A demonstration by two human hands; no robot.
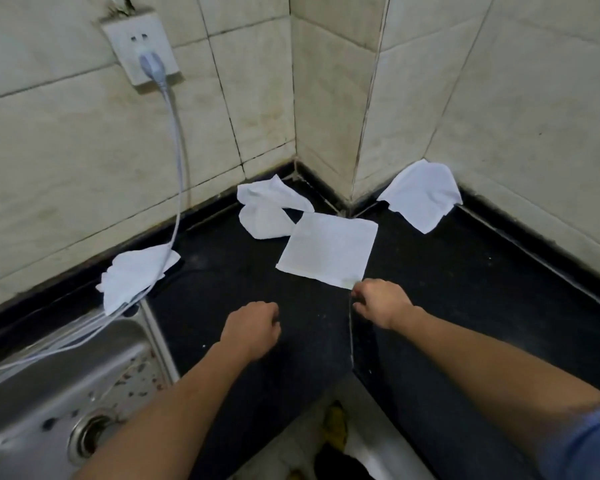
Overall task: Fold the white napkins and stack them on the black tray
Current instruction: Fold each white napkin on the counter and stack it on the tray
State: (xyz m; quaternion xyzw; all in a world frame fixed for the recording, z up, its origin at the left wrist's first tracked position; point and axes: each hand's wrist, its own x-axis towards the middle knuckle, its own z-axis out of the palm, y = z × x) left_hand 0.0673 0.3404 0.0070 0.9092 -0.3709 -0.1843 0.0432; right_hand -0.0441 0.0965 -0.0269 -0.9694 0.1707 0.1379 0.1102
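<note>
A flat square white napkin (328, 251) lies on the black counter (250, 271) near the wall corner. My right hand (381, 301) pinches its near right corner. My left hand (252, 329) hovers over the counter below the napkin's left side, fingers curled, holding nothing. A crumpled napkin (269, 209) lies behind the flat one. Another (421, 195) leans against the right wall. A third (136, 273) lies at the left by the sink, under a cable. No black tray is in view.
A steel sink (59, 393) fills the lower left. A white cable (175, 161) runs from a wall socket (141, 46) down over the left napkin into the sink. Tiled walls enclose the counter corner. The floor shows below the counter's front edge.
</note>
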